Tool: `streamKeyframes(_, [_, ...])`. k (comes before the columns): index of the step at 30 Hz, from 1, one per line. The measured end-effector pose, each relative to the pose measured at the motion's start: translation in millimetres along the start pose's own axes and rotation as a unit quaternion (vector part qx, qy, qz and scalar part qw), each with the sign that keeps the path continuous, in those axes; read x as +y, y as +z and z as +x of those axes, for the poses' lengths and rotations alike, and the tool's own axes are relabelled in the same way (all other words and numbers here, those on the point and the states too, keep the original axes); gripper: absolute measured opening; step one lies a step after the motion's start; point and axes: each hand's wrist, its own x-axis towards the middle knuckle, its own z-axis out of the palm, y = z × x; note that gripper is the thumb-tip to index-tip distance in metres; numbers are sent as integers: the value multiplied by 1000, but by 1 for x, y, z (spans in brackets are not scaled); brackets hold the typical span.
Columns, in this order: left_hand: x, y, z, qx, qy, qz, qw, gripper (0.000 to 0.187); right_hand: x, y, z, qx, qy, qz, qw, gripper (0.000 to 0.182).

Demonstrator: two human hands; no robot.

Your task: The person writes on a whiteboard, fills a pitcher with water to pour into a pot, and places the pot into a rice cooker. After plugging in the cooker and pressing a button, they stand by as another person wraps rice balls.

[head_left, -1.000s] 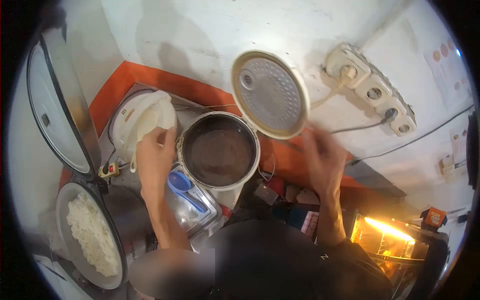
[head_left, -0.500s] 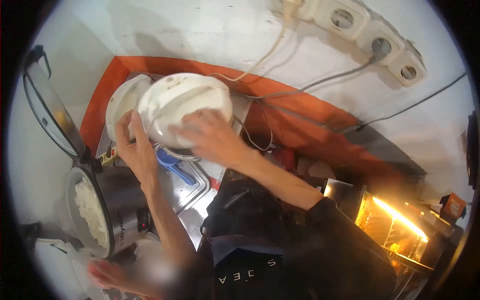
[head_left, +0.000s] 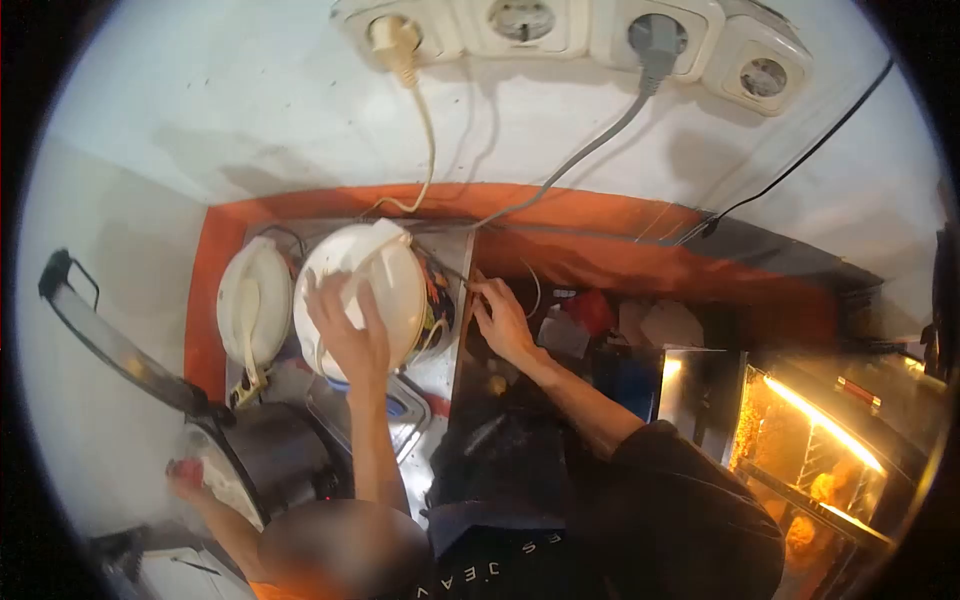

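- Left hand (head_left: 345,335) pressed flat on the closed white lid of the rice cooker (head_left: 365,290), fingers spread, palm down, gripping nothing.
- Best kept centred on the dome, weight straight down, so the lid seats evenly all round and does not rock toward the hinge side.
- Right hand (head_left: 500,318) at the cooker's right flank, fingers curled in close; whether pinched on the thin cord (head_left: 533,285) or on a latch cannot be told.
- Worth keeping that hand low and off the lid seam, clear of any pinch as the lid settles.
- Cooker at the back of the desk (head_left: 435,370), just beside a second white cooker (head_left: 252,305) on its left, the two near or touching.
- Blue scoop (head_left: 410,408) partly hidden in the metal tray below the left forearm; forearm better kept lifted off it.
- Cream cable (head_left: 428,140) and grey cable (head_left: 590,150) hanging from the wall sockets (head_left: 570,25) toward the cookers; slack to be kept out from under the lid.
- Large steel cooker (head_left: 270,455) with raised lid at lower left, another person's hand (head_left: 185,475) by it; elbows in.
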Motion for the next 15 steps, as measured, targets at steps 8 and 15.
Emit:
streamKeyframes(8, [0, 26, -23, -84, 17, 121, 989, 36, 59, 61, 96, -224, 95, -98, 965, 33])
streamKeyframes(15, [-2, 25, -21, -74, 5, 110, 991, 31, 67, 73, 130, -131, 71, 57, 987, 35])
